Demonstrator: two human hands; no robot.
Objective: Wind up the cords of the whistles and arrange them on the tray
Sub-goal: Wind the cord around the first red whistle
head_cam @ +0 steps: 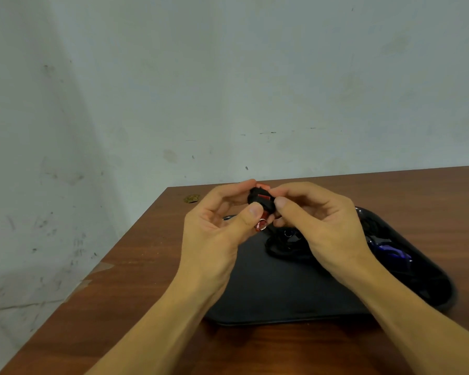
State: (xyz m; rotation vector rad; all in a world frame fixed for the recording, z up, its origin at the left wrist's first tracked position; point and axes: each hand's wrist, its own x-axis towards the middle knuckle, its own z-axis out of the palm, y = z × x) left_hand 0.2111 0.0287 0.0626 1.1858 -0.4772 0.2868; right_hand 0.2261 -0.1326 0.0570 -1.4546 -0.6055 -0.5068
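Both hands raised together above the far-left part of the black tray [268,299], which lies flat on the brown tabletop [146,266]. Left hand [217,220]: fingers curled, thumb tip pressed against the near side of a red whistle [261,197], index finger arched over its top. Right hand [317,215]: fingers also curled, thumb and forefinger pinching the same whistle from the opposite side. The whistle sits between the two thumbs, held clear of the tray; black cord [255,202] is wrapped in bands around its body, leaving a small red patch showing. A small metal ring [261,226] hangs just below the whistle, beside the left thumb. On the tray, under and behind the right hand, a bundle of black cord with another ring [289,246], partly hidden by the wrist. Further toward the tray's right end, a blue whistle [393,251], blurred, details unclear. Beyond the tray's far-left corner, near the tabletop edge, a small brass-coloured item [191,198]. Scuffed pale wall [228,77] behind the tabletop.
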